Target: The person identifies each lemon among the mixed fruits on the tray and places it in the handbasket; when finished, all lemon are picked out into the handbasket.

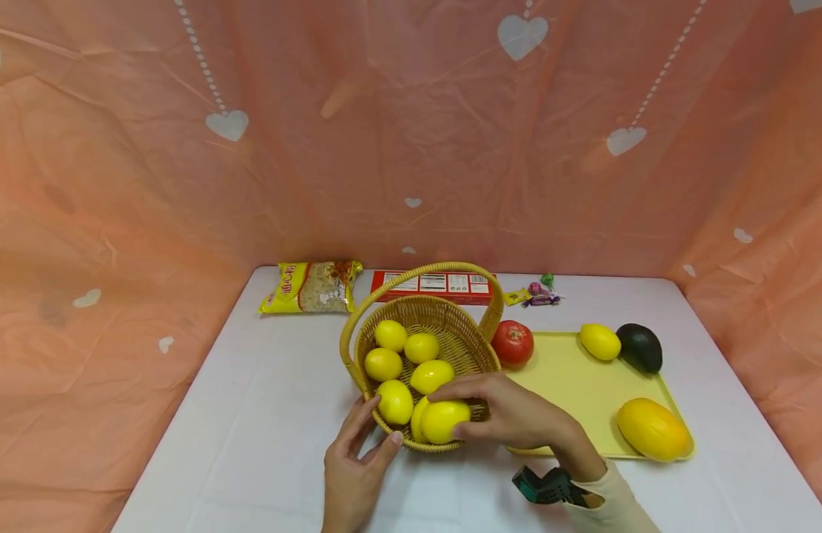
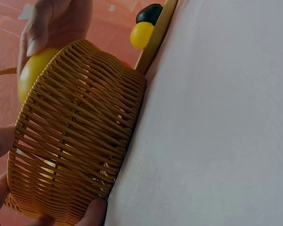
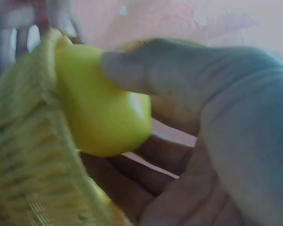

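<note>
A wicker basket point(image 1: 460, 337) with a tall arched handle stands mid-table, several yellow lemons point(image 1: 391, 335) lying inside. At its near right rim my right hand point(image 1: 517, 411) grips one lemon point(image 1: 446, 422) between thumb and fingers, over another lemon that it partly hides. The right wrist view has this lemon point(image 3: 101, 106) right beside the woven rim, the thumb across its top. My left hand point(image 1: 359, 463) holds the basket's near left rim, its thumb at the front edge and its fingers along the side. In the left wrist view the woven wall point(image 2: 80, 127) fills the middle.
Right of the basket lies a yellow tray point(image 1: 570, 392) with a lemon point(image 1: 600, 341), a dark avocado point(image 1: 640, 348) and a mango point(image 1: 653, 429). A red tomato point(image 1: 513, 343) sits at its corner. Behind are a yellow food bag point(image 1: 314, 287), a red box point(image 1: 477, 289) and wrapped candies point(image 1: 542, 299).
</note>
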